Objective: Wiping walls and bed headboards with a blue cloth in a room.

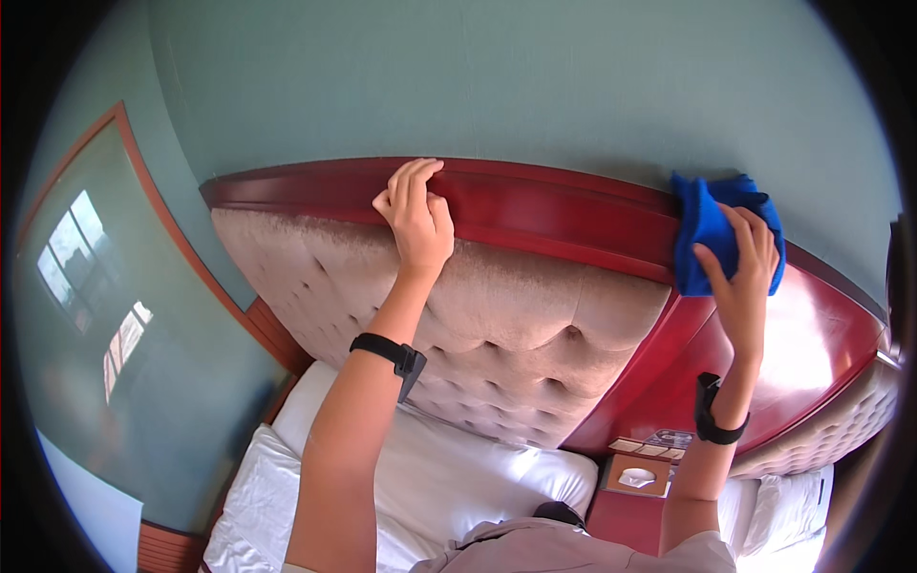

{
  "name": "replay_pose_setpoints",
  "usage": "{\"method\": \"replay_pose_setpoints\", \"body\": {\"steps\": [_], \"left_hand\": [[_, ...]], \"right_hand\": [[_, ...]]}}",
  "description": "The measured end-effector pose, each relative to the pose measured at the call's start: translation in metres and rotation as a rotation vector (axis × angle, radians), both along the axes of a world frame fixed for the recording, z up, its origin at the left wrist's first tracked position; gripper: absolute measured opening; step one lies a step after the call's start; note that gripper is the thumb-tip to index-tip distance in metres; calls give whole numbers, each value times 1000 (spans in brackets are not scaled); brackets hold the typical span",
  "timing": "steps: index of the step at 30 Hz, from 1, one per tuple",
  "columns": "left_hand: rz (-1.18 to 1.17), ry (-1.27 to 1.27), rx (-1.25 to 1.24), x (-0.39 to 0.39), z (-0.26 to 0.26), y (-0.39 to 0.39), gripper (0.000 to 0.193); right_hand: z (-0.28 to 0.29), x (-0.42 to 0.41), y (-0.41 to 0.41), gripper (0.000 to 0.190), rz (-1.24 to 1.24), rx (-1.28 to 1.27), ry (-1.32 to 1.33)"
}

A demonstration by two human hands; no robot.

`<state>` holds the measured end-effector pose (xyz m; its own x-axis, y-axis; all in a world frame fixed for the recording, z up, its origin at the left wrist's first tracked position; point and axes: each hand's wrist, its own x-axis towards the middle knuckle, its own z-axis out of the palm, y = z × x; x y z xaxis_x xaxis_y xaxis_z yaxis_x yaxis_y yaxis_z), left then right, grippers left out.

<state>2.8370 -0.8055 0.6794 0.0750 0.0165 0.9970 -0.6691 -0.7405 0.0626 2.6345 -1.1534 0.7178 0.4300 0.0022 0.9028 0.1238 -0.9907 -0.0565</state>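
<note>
My right hand (pixel 745 265) holds a folded blue cloth (pixel 698 236) over the top rail of a red wooden headboard (pixel 551 215), towards the right. The cloth covers the rail's upper edge and part of its front. Further left, my left hand (pixel 419 215) rests at the same rail with fingers bent over its face and nothing seen in them. Below the rail is a beige tufted fabric panel (pixel 516 308). Each forearm wears a black strap.
A bed with white bedding (pixel 458 465) lies below. A red nightstand (pixel 623 519) bears a tissue box (pixel 637 480). Another tufted headboard (pixel 838 422) and white pillows (pixel 781 512) are at the right. A glossy framed panel (pixel 143 286) stands left; a green wall (pixel 466 79) rises behind.
</note>
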Motion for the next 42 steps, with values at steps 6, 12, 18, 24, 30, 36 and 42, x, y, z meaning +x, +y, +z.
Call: {"method": "replay_pose_setpoints", "body": {"steps": [6,12,18,24,30,36,42], "left_hand": [[5,4,-14,-2,-2,3,41],[-38,35,5,-7,3,-3,38],[32,39,-3,1,-9,1,39],[17,31,1,-6,-2,-6,39],[-11,39,-25,-4,-3,-1,41],[-15,7,-7,-1,-1,3,41],[-15,14,0,-2,-2,4,39]], "right_hand": [[-3,19,22,51,-12,-8,-10],[2,91,174,56,130,2,-5],[-10,126,240,60,208,82,-36],[-13,89,169,68,223,48,-5],[0,17,64,67,55,32,65],[-3,-16,4,70,-73,41,104],[-8,12,59,73,-58,78,38]]}}
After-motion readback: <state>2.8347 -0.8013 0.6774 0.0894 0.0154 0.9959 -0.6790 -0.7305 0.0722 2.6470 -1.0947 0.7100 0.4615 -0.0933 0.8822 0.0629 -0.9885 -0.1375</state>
